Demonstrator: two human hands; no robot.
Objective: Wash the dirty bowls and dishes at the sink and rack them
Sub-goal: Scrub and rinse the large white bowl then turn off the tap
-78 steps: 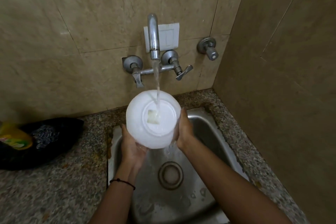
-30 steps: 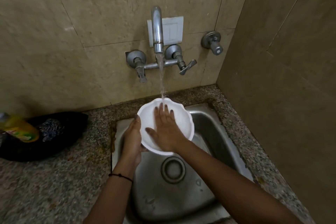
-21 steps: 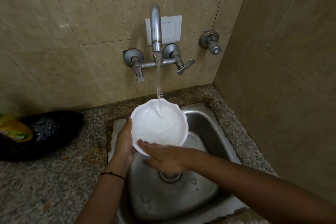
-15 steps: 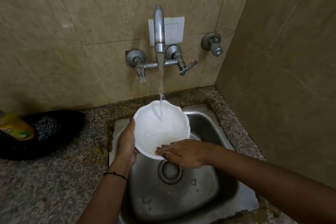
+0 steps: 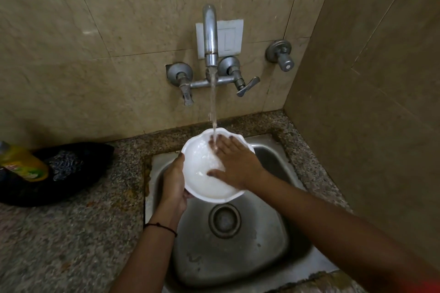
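right hand has slid from the near rim into the white bowl, fingers spread flat under the water; left hand grips the bowl's left rim above the sink, beneath the running tap.

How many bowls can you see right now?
1: a white bowl over the sink, gripped at its rim by the left hand, right hand flat inside. Others may lie out of frame.

White bowl; yellow bottle; speckled grey-brown counter.
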